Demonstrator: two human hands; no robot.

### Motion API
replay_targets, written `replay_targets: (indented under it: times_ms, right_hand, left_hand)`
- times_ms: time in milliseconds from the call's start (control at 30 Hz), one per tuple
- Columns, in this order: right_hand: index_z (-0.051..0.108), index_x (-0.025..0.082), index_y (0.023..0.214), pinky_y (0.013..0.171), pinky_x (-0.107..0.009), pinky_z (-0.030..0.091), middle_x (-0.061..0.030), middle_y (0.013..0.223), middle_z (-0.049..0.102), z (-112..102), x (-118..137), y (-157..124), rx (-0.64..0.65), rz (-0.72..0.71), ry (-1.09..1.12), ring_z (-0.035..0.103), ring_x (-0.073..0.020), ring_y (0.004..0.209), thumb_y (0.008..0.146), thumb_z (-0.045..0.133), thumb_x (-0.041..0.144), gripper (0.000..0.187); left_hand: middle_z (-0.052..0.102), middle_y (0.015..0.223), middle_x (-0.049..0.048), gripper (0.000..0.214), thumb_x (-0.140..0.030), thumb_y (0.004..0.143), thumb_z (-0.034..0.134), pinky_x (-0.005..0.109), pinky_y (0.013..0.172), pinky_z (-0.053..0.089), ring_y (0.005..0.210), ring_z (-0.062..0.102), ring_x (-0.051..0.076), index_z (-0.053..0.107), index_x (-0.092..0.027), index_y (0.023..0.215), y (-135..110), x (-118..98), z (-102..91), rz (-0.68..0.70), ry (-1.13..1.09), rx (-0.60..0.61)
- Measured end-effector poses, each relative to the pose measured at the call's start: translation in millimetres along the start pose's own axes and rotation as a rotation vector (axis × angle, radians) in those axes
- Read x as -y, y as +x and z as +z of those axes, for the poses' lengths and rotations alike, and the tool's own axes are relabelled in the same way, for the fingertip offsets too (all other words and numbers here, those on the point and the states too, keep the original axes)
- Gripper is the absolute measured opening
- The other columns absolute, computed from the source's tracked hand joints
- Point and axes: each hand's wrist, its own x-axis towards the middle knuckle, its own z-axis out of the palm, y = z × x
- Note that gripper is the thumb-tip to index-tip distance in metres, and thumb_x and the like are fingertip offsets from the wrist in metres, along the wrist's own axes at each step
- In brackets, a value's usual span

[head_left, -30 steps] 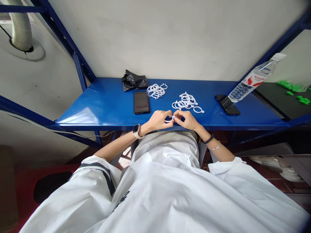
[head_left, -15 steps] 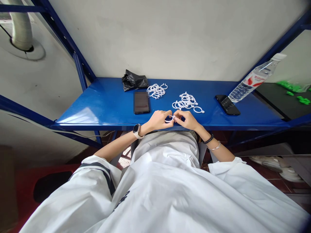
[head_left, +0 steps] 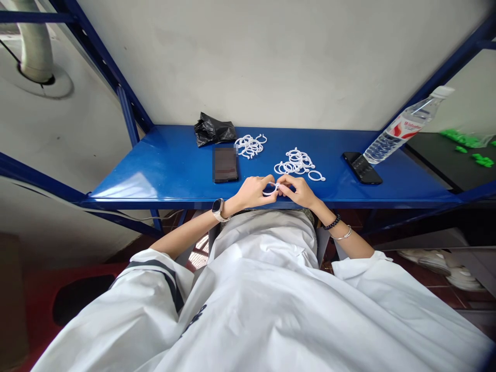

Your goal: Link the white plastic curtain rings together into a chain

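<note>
- At the blue metal table's (head_left: 174, 168) front edge, between both hands, sat a thin white plastic ring (head_left: 270, 195) — probably light, springy, best held by its rim.
- The left hand (head_left: 252, 191) pinched its rim; the right hand (head_left: 297, 191) pinched the opposite side.
- Beyond lay two piles of white plastic rings (head_left: 296, 165).

Both hands (head_left: 254, 191) (head_left: 297, 190) meet, fingers (head_left: 268, 180) pinched (wrists (head_left: 229, 206) well apart), bare forearms (head_left: 189, 231) angling inward.
</note>
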Motion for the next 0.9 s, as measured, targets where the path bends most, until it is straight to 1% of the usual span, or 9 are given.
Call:
replay_targets:
  times_ms: [133, 267, 467, 667, 767, 900]
  right_hand:
    - [0.057, 0.02, 0.091, 0.06, -0.024, 0.049, 0.0004, 0.067, 0.065, 0.2, 1.6, -0.5, -0.023, -0.017, 0.024, 0.063, -0.0134, 0.059, 0.097, 0.048, 0.038, 0.021]
    - [0.057, 0.021, 0.09, 0.06, -0.024, 0.05, 0.0009, 0.065, 0.064, -0.2, 4.0, -0.4, -0.053, -0.033, 0.01, 0.062, -0.0129, 0.057, 0.098, 0.046, 0.04, 0.024]
    - [0.058, 0.021, 0.094, 0.058, -0.024, 0.05, 0.0008, 0.065, 0.064, 0.0, 2.4, -0.8, -0.098, -0.045, 0.016, 0.062, -0.0128, 0.055, 0.098, 0.046, 0.044, 0.027]
    - [0.059, 0.021, 0.096, 0.059, -0.024, 0.051, 0.0011, 0.064, 0.063, 0.7, 1.5, -1.4, -0.108, -0.052, 0.012, 0.062, -0.0131, 0.056, 0.098, 0.046, 0.045, 0.027]
    - [0.058, 0.021, 0.098, 0.059, -0.024, 0.051, 0.0015, 0.064, 0.063, 1.1, 1.2, -1.8, -0.107, -0.055, 0.016, 0.062, -0.0128, 0.056, 0.099, 0.046, 0.043, 0.025]
    - [0.057, 0.022, 0.101, 0.06, -0.025, 0.05, 0.0021, 0.064, 0.063, 1.3, 0.1, -2.5, -0.106, -0.053, 0.031, 0.062, -0.013, 0.056, 0.099, 0.046, 0.042, 0.023]
  left_hand:
    - [0.06, 0.059, -0.0005, 0.027, -0.042, 0.085, 0.05, 0.025, 0.053, 0.031, 0.053, 0.057, 0.017, 0.058, -0.018, 0.095, 0.0, -0.1, 0.5, -0.029, 0.012, -0.021]
    - [0.06, 0.061, -0.0003, 0.031, -0.047, 0.085, 0.051, 0.025, 0.054, 0.032, 0.054, 0.058, 0.017, 0.057, -0.018, 0.095, 0.3, -0.8, 0.6, -0.052, 0.009, -0.049]
    - [0.058, 0.059, -0.0007, 0.032, -0.051, 0.082, 0.055, 0.024, 0.052, 0.03, 0.054, 0.058, 0.016, 0.054, -0.019, 0.085, 0.9, -2.5, 0.5, -0.131, 0.027, -0.087]
    - [0.058, 0.059, -0.0006, 0.029, -0.049, 0.081, 0.056, 0.025, 0.053, 0.031, 0.053, 0.057, 0.015, 0.051, -0.02, 0.08, 0.4, -0.9, 1.6, -0.099, -0.005, -0.097]
    - [0.057, 0.059, -0.0013, 0.028, -0.047, 0.08, 0.058, 0.024, 0.053, 0.031, 0.051, 0.055, 0.014, 0.051, -0.02, 0.081, 0.2, -0.4, 2.1, -0.092, -0.019, -0.109]
    - [0.055, 0.059, -0.0024, 0.03, -0.049, 0.081, 0.057, 0.025, 0.052, 0.031, 0.049, 0.054, 0.013, 0.051, -0.02, 0.084, 0.7, -0.6, 1.5, -0.093, -0.036, -0.107]
